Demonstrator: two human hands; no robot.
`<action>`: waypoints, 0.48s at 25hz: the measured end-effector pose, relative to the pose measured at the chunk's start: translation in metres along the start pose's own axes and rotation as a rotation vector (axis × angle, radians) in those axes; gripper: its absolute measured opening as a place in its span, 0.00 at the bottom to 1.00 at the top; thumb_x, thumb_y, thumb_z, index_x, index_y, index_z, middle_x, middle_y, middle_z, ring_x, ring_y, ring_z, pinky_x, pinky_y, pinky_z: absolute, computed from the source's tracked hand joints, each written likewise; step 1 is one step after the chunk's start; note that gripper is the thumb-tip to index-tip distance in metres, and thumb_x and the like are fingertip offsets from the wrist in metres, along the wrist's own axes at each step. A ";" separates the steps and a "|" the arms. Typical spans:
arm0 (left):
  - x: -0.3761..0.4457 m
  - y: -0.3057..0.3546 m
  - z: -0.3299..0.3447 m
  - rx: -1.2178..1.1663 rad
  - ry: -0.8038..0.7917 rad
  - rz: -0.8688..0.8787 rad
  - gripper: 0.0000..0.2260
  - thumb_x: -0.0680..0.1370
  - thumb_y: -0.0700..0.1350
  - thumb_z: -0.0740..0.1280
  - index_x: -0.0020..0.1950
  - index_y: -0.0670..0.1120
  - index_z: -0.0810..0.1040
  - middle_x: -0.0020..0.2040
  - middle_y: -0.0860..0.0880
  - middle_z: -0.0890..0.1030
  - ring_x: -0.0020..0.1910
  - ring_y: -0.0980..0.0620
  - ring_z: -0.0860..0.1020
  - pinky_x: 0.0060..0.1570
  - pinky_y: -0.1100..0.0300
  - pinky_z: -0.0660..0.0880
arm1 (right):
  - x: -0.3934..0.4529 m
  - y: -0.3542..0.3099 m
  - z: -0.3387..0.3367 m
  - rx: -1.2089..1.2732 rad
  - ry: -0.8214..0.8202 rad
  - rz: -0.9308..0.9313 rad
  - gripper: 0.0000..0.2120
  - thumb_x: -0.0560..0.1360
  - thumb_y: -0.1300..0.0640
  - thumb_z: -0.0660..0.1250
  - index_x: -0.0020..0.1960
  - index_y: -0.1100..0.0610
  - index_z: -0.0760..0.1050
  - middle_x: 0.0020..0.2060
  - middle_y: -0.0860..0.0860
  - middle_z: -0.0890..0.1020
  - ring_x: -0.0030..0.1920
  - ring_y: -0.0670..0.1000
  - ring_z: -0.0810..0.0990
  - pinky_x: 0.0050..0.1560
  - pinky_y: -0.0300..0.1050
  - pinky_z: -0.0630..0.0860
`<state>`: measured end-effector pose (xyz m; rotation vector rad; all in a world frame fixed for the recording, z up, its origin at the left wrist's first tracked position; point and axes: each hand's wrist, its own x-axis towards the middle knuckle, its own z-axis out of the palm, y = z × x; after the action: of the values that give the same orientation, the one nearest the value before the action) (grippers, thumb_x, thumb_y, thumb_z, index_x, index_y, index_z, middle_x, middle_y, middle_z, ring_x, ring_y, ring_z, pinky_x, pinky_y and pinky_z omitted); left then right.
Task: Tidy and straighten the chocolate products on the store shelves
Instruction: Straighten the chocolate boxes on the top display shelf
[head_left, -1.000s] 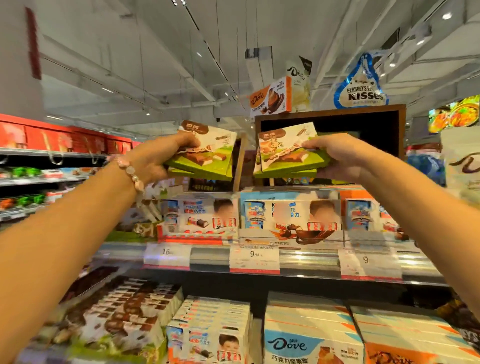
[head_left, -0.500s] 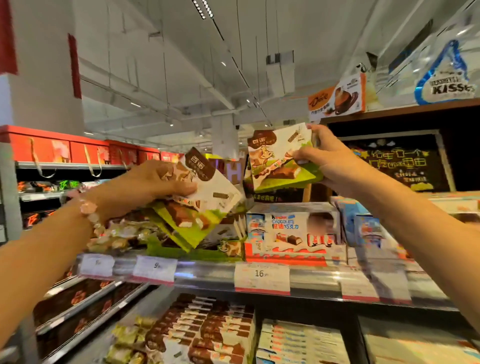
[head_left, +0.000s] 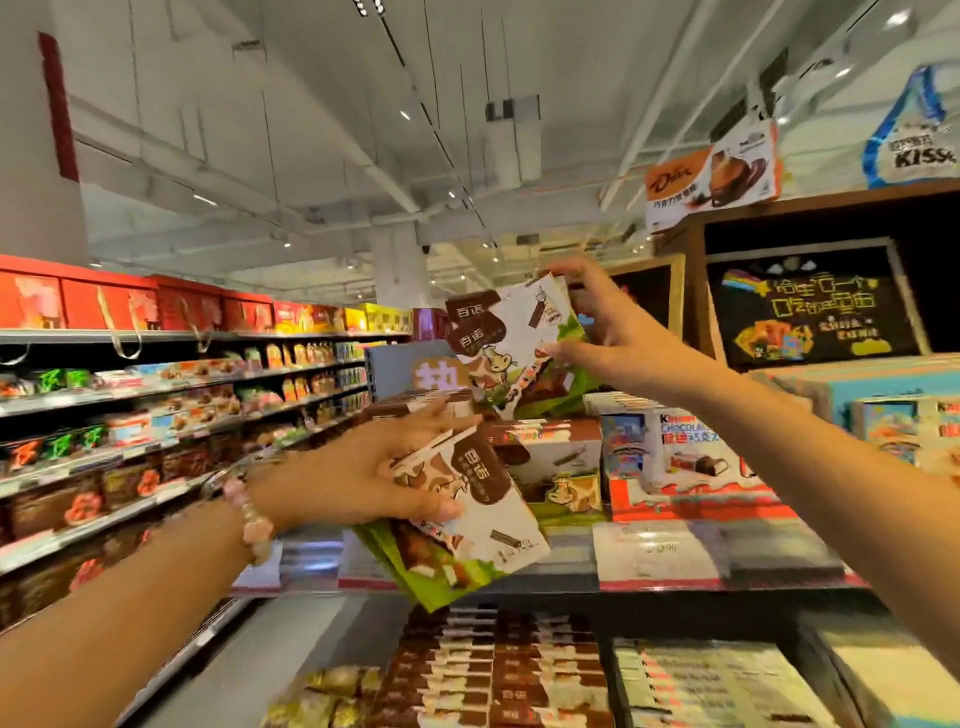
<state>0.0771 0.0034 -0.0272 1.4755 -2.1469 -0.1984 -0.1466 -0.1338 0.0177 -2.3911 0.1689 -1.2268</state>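
Left hand (head_left: 358, 475), centre of frame, bead bracelet (head_left: 253, 522) at the wrist: grips a fanned stack of white-brown-green chocolate boxes (head_left: 467, 525), thumb across the top face, fingers behind. Stack tilted, lower corner dipping past the shelf edge (head_left: 675, 564) at lower centre.

Right hand (head_left: 618, 338), upper centre-right: pinches a second pair of the same cow-printed boxes (head_left: 511, 345) between thumb and fingertips, held up above the shelf stock, tilted, logo corner toward upper left. Two held stacks apart, the right-hand one higher and further right.

On the shelf just behind and below the right-hand stack: more boxes of the same product (head_left: 556, 467), standing, slightly askew. Right of those, touching or nearly so: blue-and-red Kinder chocolate box (head_left: 680, 462). Price tags (head_left: 654, 553) along the shelf edge, blurred, not legible.

Lower shelf, bottom centre: rows of brown-and-white boxes (head_left: 498, 670) lying flat; pale boxes (head_left: 717, 686) to their right.

Upper right: chalkboard sign (head_left: 810, 306), Dove display box (head_left: 711, 176), Kisses bag (head_left: 919, 135) at the frame edge. Left side: long aisle shelving (head_left: 156, 395) with red gift boxes (head_left: 104, 304) on top.
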 end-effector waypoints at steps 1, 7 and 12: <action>0.001 -0.002 0.000 -0.045 -0.016 -0.004 0.25 0.67 0.57 0.74 0.63 0.58 0.75 0.67 0.72 0.64 0.70 0.70 0.56 0.65 0.75 0.59 | 0.000 0.002 0.006 0.000 -0.008 0.018 0.27 0.74 0.70 0.64 0.66 0.53 0.58 0.56 0.56 0.76 0.57 0.44 0.77 0.53 0.42 0.78; -0.002 -0.002 -0.001 -0.277 -0.086 -0.039 0.23 0.69 0.45 0.74 0.63 0.50 0.75 0.61 0.60 0.77 0.54 0.52 0.80 0.53 0.53 0.78 | -0.006 0.014 0.017 -0.079 0.011 0.147 0.21 0.74 0.66 0.65 0.58 0.52 0.59 0.54 0.53 0.77 0.55 0.49 0.78 0.47 0.42 0.79; -0.005 0.002 0.002 -0.305 -0.088 -0.040 0.26 0.69 0.43 0.72 0.66 0.54 0.71 0.59 0.65 0.75 0.56 0.62 0.77 0.49 0.66 0.76 | -0.005 0.006 0.015 -0.038 -0.042 0.303 0.18 0.77 0.62 0.61 0.62 0.53 0.58 0.60 0.52 0.75 0.57 0.50 0.77 0.58 0.50 0.76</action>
<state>0.0756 0.0085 -0.0302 1.3539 -2.0454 -0.5878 -0.1372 -0.1323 0.0033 -2.3146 0.5247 -1.0399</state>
